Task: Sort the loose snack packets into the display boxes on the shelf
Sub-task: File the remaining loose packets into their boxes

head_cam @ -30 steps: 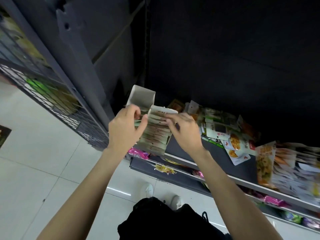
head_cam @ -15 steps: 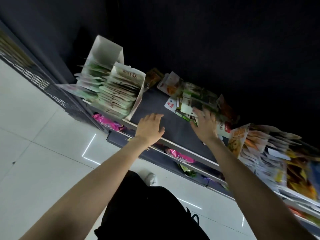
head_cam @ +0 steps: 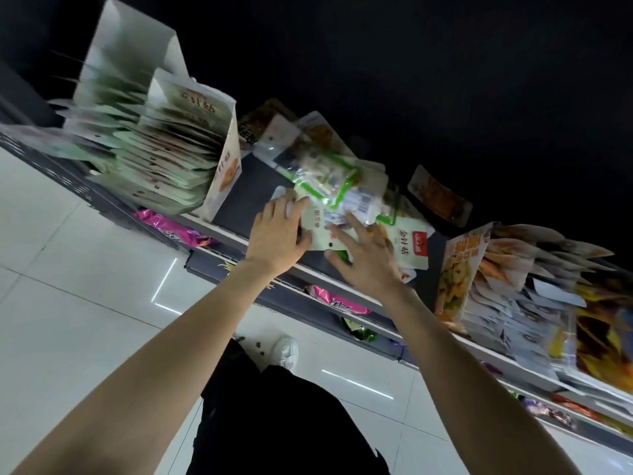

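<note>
A heap of loose snack packets (head_cam: pixel 329 180), white with green trim, lies on the dark shelf (head_cam: pixel 250 186) between two display boxes. My left hand (head_cam: pixel 279 234) holds the near left edge of the heap, fingers curled onto a white packet (head_cam: pixel 318 234). My right hand (head_cam: pixel 366 258) lies flat with fingers spread on the packets at the heap's near right. The white display box (head_cam: pixel 222 166) on the left is packed with pale green packets. A yellow-fronted display box (head_cam: pixel 459 269) on the right is also full.
An orange packet (head_cam: pixel 438 197) lies alone at the back of the shelf. Lower shelves hold pink packets (head_cam: pixel 171 228). White tiled floor (head_cam: pixel 68 286) stretches to the left. My dark trousers and a white shoe (head_cam: pixel 286 351) show below.
My left hand left the shelf edge and moved right to the heap. My right hand shifted to the heap's near side. The view swung closer to the shelf.
</note>
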The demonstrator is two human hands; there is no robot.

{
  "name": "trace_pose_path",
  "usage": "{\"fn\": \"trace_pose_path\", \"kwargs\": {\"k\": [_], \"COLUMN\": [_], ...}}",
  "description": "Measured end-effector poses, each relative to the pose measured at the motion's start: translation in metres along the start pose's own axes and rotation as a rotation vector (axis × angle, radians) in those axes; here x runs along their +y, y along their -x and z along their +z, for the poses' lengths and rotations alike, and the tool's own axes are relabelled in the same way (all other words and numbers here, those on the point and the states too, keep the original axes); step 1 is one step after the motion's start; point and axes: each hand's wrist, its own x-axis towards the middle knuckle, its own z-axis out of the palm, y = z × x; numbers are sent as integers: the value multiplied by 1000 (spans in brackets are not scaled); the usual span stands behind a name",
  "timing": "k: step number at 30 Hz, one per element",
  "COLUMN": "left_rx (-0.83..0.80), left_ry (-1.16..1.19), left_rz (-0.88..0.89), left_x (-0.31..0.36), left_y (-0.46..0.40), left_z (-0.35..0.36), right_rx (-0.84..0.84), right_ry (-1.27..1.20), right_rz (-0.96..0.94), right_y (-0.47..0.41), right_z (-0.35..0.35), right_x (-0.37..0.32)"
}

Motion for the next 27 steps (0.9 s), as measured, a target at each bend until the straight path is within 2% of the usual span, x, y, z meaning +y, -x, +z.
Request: {"fn": "trace_pose_path", "kwargs": {"k": [2,4,6,7,9,11,14,18,20,24,27], "left_rx": [-55,-65,-59,-64,-74,-66,-56,-68,-51,69,16], "left_ry": [-57,-104,-114,-115,-128,-142,-142,-94,-82,-23,-24], "left_rz": [-36,-64,-68,-68,-74,-78,-36,-3,-2,25,153], "left_x": [0,-1,-1,0,2,3,2,-1,-1,3,14], "left_y": [4,7,6,5,3,2,2,3,4,5,1], "left_z": [3,3,1,0,-2,-2,1,1,-2,-10,-14], "right_rx": [65,337,579,616,529,302,133,194,238,265,470], "right_ry": [-113,-235,-218,-158,-49,-22,-106,-106,-210,-308,-277], "right_rz": [-124,-225,-163,-87,116,300,386,262,178,35,18], "right_y": [10,17,11,4,-16,-36,-51,-36,-17,17,16], "right_z": [0,-3,-8,-11,-16,-13,-6,-3,-5,-5,-1], "right_x": [-4,0,16,26,44,57,65,54,39,26,38]}}
